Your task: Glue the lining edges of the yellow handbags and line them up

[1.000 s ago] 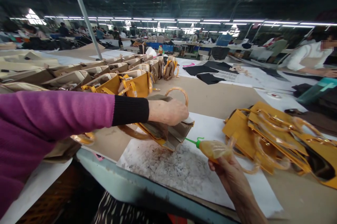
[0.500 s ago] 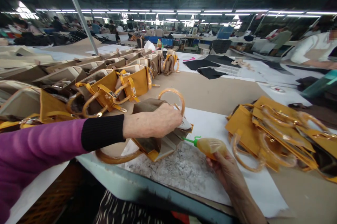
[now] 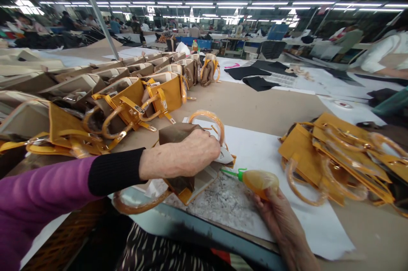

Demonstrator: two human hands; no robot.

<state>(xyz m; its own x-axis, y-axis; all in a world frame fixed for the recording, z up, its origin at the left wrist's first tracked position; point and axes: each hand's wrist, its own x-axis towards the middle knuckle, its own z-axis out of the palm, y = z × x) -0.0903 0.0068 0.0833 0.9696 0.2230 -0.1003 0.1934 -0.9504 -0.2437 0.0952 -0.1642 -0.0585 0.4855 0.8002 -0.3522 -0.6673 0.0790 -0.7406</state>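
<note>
A brown and yellow handbag (image 3: 204, 179) lies on its side before me, its two wrapped ring handles sticking out at the top and lower left. Across it reaches my left hand (image 3: 199, 150), fingers closed on the bag's edge near a white flap; the fingertips are hidden. My right hand (image 3: 274, 207) holds a squeeze bottle (image 3: 260, 181) of amber liquid. The bottle's thin green nozzle (image 3: 231, 172) points left, its tip at the bag's right-hand edge. I cannot tell whether the tip touches.
Rows of upright handbags (image 3: 127, 92) fill the table's left side. More yellow bag pieces with handles (image 3: 331, 160) are piled at right. White paper (image 3: 318, 224) lies under the work, smudged near the bag. Black cut pieces (image 3: 255, 73) lie further back. A co-worker (image 3: 382, 54) stands far right.
The camera view has shifted slightly. My left hand still holds the bag, and the right hand still keeps the squeeze bottle's nozzle at the bag's edge.
</note>
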